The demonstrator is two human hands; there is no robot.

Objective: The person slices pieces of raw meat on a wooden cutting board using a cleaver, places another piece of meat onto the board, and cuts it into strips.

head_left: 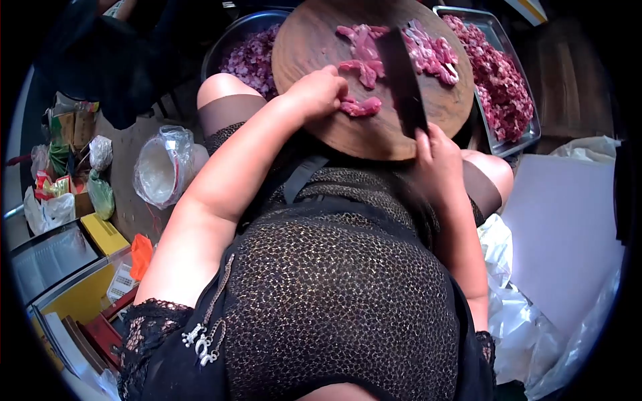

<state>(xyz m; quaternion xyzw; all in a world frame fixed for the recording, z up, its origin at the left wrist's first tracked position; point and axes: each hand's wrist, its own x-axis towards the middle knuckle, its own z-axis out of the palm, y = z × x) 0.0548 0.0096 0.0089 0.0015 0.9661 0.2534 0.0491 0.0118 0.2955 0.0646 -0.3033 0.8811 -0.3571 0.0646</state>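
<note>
A round wooden chopping board [301, 40] lies in front of me above my lap, with strips of raw meat [364, 57] on it. My right hand [438, 157] is closed round the handle of a cleaver [403, 80], whose dark broad blade points away from me over the board. My left hand [322, 93] rests at the board's left side, fingers curled on the end of a strip of meat [361, 107]. Cut pieces of meat [433, 57] lie to the right of the blade. The cleaver's handle is mostly hidden by my fingers.
A metal tray [531, 134] heaped with chopped meat stands right of the board. Behind its left edge is a metal bowl [212, 57] of chopped meat. A plastic-lined bucket [164, 167] stands at left, near bags and boxes. A pale flat panel [562, 220] lies at right.
</note>
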